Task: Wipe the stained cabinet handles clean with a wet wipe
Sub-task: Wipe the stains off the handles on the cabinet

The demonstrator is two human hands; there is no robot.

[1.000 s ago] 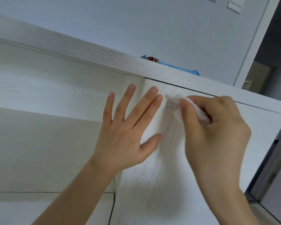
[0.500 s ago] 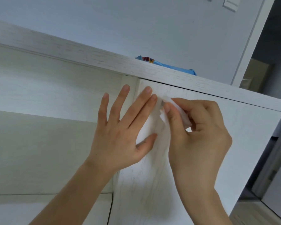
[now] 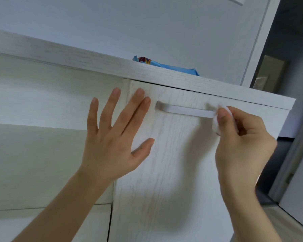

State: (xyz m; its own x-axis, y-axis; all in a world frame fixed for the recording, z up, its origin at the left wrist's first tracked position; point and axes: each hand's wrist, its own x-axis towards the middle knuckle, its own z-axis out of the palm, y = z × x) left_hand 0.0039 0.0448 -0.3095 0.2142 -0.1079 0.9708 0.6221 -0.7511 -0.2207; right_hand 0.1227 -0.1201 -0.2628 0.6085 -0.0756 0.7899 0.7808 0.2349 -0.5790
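A pale bar handle [image 3: 185,110] runs across the top of a white wood-grain cabinet door [image 3: 164,172]. My right hand [image 3: 240,147] pinches a folded white wet wipe [image 3: 217,119] around the handle's right end, which the wipe and fingers hide. My left hand [image 3: 115,137] lies flat with fingers spread, its fingertips on the door's upper left corner, just left of the handle.
A blue wipe packet [image 3: 166,66] lies on the cabinet top [image 3: 94,60]. To the left sits an open white shelf recess [image 3: 42,102]. A grey wall rises behind, and a dark doorway [image 3: 287,84] opens at the right.
My right hand slid the wipe from the handle's left end to its right end, uncovering the bar. My left hand stayed flat on the door.
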